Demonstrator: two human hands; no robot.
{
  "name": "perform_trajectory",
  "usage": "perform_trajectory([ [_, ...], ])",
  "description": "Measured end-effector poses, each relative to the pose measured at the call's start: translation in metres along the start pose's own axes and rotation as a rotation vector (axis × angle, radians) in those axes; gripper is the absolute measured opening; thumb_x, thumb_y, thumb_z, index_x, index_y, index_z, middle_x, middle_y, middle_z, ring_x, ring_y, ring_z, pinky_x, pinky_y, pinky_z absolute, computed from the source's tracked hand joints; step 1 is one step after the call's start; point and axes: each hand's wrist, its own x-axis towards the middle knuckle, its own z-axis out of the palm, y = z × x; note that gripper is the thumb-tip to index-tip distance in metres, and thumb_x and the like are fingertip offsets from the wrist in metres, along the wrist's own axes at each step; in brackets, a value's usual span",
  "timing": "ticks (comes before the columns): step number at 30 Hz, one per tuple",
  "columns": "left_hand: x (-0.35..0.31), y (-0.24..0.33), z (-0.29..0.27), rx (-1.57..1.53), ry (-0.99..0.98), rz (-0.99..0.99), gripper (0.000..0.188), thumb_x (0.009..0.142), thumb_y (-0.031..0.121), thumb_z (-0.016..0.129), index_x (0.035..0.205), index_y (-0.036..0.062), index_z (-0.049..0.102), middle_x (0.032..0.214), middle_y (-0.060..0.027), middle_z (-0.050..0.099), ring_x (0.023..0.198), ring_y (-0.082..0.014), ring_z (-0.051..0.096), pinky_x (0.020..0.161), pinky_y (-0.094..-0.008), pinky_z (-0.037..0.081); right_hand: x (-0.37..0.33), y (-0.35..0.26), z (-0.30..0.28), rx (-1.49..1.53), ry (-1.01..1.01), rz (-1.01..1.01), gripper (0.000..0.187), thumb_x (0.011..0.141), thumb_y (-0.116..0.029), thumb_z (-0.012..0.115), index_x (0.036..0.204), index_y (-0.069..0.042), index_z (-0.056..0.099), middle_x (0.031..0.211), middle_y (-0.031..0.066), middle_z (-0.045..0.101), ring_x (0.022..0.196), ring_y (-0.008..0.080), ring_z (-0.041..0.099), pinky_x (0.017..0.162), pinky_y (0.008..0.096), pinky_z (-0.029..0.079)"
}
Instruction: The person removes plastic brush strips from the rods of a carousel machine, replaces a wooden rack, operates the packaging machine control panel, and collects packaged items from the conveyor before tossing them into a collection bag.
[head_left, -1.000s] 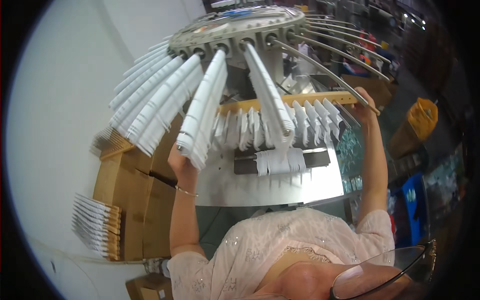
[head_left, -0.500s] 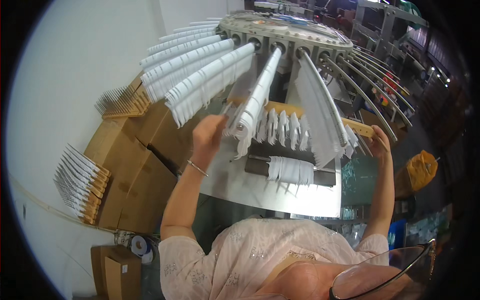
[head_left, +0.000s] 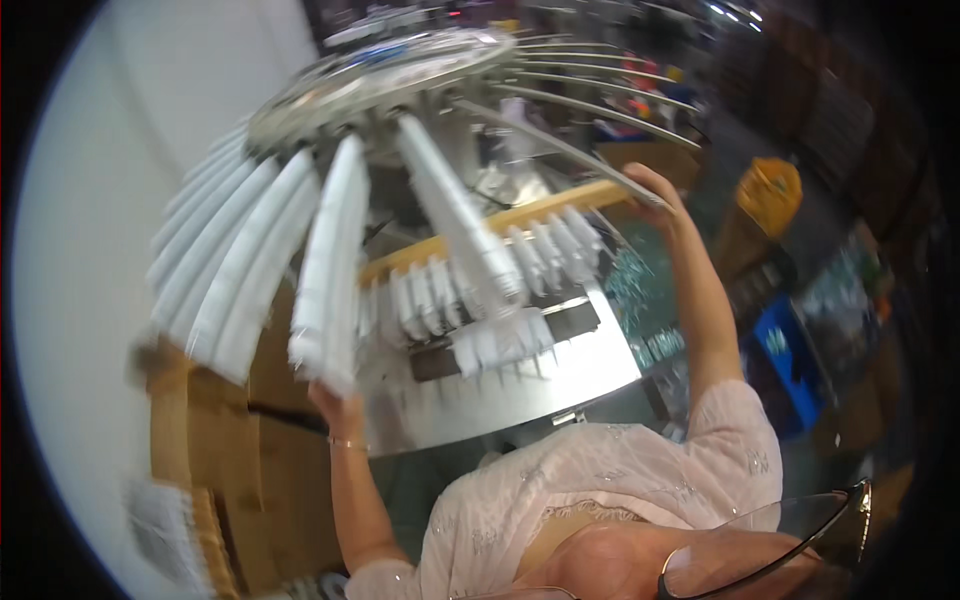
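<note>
My right hand (head_left: 657,192) is closed around the right end of a long wooden bar (head_left: 540,211), where a bare metal rod also ends. A row of white fabric-like pieces (head_left: 430,297) hangs below the bar. At lower left, my left hand (head_left: 337,408) is raised beneath the tip of a rod draped in white strips (head_left: 330,250). Those strips cover its fingers, and blur hides what it touches. The bar's left end is hidden behind the same rod. Between my arms, another white-covered rod (head_left: 460,215) slants across the bar.
A round machine head (head_left: 380,75) carries rods fanning outward, white-covered at left and bare (head_left: 600,105) at right. Below is a shiny metal tabletop (head_left: 500,398) with a white bundle (head_left: 503,340). Cardboard boxes (head_left: 215,430) stand at left, a blue bin (head_left: 785,365) at right.
The view has swung, so the machine head sits further left and tilted. My left hand is now lower, below a white-draped rod. My right hand stays at the bar's right end.
</note>
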Motion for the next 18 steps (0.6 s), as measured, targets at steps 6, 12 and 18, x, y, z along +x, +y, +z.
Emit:
perform_trajectory([
  [6,0.032,0.051,0.011,-0.108,-0.039,-0.018,0.014,0.084,0.005,0.046,0.09,0.0001,0.057,0.083,-0.0068,0.057,0.06,-0.0113,0.052,0.055,-0.0226,0.044,-0.005,0.007,-0.005,0.1,0.161,-0.048,0.016,0.074,-0.02,0.057,0.078,-0.006,0.052,0.065,0.0053,0.052,0.046,0.0113,0.048,0.035,0.0195,0.034],
  [12,0.03,0.031,-0.002,-0.185,0.013,0.061,0.013,0.084,0.004,0.045,0.088,-0.0014,0.056,0.082,-0.0062,0.057,0.062,-0.0105,0.051,0.054,-0.0208,0.044,-0.013,0.031,-0.004,0.067,0.239,0.078,0.011,0.074,-0.021,0.056,0.078,-0.012,0.054,0.07,0.0006,0.055,0.053,0.0104,0.047,0.045,0.0223,0.037],
  [18,0.027,0.025,-0.005,-0.077,0.0,0.134,0.013,0.084,0.002,0.044,0.088,-0.0022,0.056,0.081,-0.0074,0.057,0.064,-0.0111,0.051,0.054,-0.021,0.044,-0.024,0.039,0.007,0.176,0.253,0.059,0.015,0.075,-0.022,0.055,0.076,-0.007,0.054,0.066,0.004,0.055,0.047,0.0118,0.044,0.043,0.0219,0.036],
])
